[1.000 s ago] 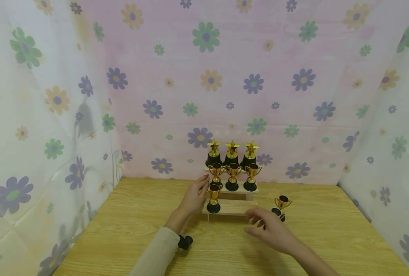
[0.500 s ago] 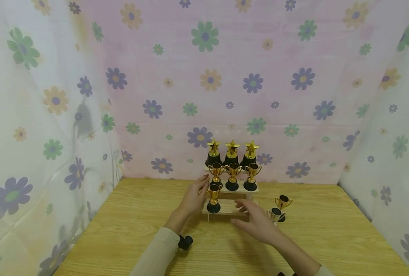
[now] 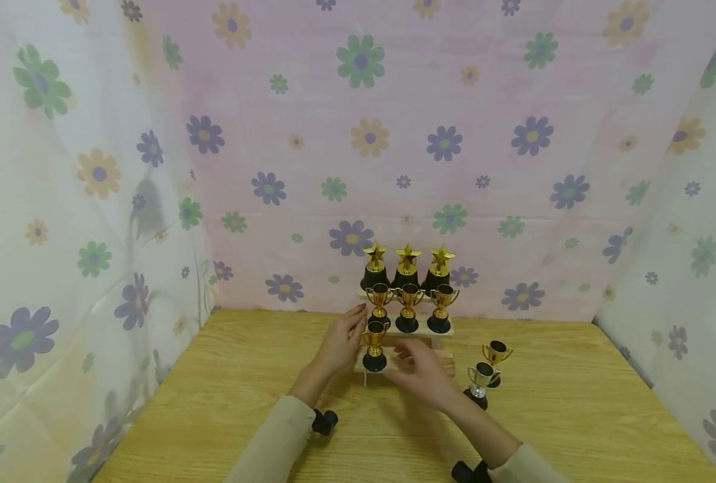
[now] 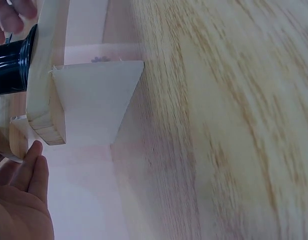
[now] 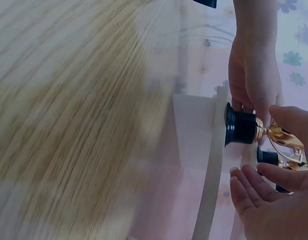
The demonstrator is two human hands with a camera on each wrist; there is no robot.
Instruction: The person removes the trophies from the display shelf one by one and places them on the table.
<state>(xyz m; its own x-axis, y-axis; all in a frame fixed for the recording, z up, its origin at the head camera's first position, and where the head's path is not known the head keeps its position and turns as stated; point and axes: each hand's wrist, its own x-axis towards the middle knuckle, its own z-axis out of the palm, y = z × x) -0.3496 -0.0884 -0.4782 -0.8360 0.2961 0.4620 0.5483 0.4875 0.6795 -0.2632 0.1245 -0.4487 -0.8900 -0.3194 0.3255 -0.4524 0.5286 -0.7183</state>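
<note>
A small gold trophy cup [image 3: 374, 361] with a black base stands upright on the lowest step of a wooden tiered stand [image 3: 448, 363]. From its right side, my right hand [image 3: 424, 377] reaches to it with thumb and fingers apart; in the right wrist view the thumb [image 5: 294, 117] overlaps the cup's gold part. My left hand [image 3: 336, 343] holds the left end of the stand, and in the left wrist view its fingers [image 4: 36, 175] lie at the end of a higher shelf [image 4: 16, 142]. Three more gold cups [image 3: 407, 322] line the middle step.
Three star trophies [image 3: 405, 278] stand on the top step. To the right, a silver cup [image 3: 482, 377] and a gold cup [image 3: 498, 354] stand on the wooden table [image 3: 575, 402]. A flowered cloth [image 3: 261, 255] hangs behind. Black devices [image 3: 324, 422] sit at both wrists.
My right hand has moved left from beside the silver cup to the front gold trophy cup, uncovering the silver cup. My left hand has stayed at the stand.
</note>
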